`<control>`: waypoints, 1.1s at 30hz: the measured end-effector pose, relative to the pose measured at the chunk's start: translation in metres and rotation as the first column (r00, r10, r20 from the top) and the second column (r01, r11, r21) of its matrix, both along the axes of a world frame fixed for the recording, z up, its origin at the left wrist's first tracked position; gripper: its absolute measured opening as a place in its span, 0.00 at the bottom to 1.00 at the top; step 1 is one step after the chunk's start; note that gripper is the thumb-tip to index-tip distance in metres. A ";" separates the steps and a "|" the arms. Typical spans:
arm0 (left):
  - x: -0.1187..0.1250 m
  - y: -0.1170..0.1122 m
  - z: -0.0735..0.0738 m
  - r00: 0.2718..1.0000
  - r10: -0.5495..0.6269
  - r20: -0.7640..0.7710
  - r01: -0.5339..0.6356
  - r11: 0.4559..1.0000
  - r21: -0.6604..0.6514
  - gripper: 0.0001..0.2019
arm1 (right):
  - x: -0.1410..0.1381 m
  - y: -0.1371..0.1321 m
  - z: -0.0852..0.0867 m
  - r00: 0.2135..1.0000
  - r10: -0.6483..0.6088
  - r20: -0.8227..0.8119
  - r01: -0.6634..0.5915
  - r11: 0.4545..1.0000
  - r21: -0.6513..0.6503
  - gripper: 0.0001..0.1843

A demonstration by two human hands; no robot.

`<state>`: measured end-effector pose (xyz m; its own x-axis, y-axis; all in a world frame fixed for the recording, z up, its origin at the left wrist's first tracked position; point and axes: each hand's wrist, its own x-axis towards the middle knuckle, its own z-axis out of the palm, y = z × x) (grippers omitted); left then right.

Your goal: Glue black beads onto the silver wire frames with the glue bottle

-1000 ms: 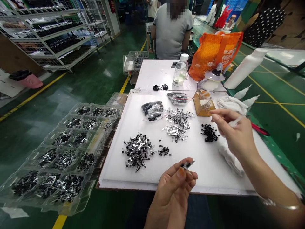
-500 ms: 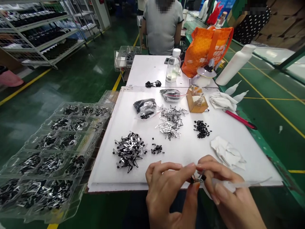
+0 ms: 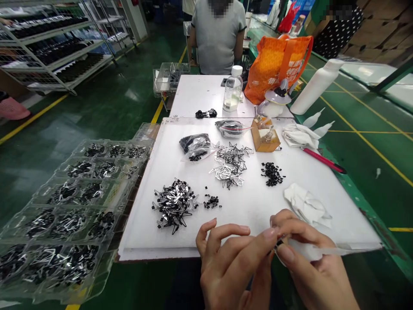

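Near the front edge of the white table, my left hand (image 3: pixel 234 262) and my right hand (image 3: pixel 306 254) meet fingertip to fingertip. Between them is a small black clip (image 3: pixel 279 243) with a bit of metal, mostly covered by the fingers. My left index finger and thumb close on one side of it, while the other left fingers are spread. My right thumb and fingers pinch its other side. A translucent white dropper-like piece (image 3: pixel 306 250) with a long thin tip also lies in my right hand, pointing right.
Piles of wire clips (image 3: pixel 176 202), bent wires (image 3: pixel 230 165) and small black pieces (image 3: pixel 272 174) lie on the table. Beyond are zip bags (image 3: pixel 195 144), a wooden box (image 3: pixel 265 138) and a bottle (image 3: pixel 232 88). A compartment tray (image 3: pixel 112 183) stands left; crumpled tissue (image 3: pixel 306 204) lies right.
My left index finger and thumb have moved right, closer to my right fingertips, covering more of the clip. The dropper-like piece's tip now reaches further right.
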<state>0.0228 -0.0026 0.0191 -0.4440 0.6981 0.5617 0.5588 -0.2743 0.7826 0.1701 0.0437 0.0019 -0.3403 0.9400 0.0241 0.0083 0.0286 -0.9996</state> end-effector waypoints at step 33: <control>-0.121 -0.020 -0.066 0.882 0.318 -0.347 -0.428 0.849 -0.310 0.15 | -0.027 0.058 -0.039 0.808 -0.009 0.589 -0.142 0.967 0.209 0.23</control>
<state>-0.0982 -0.0221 -0.0472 -0.5806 0.6883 0.4349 0.7636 0.2750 0.5842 0.1434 0.1012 -0.0372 -0.4223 0.9063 0.0150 0.5741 0.2803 -0.7693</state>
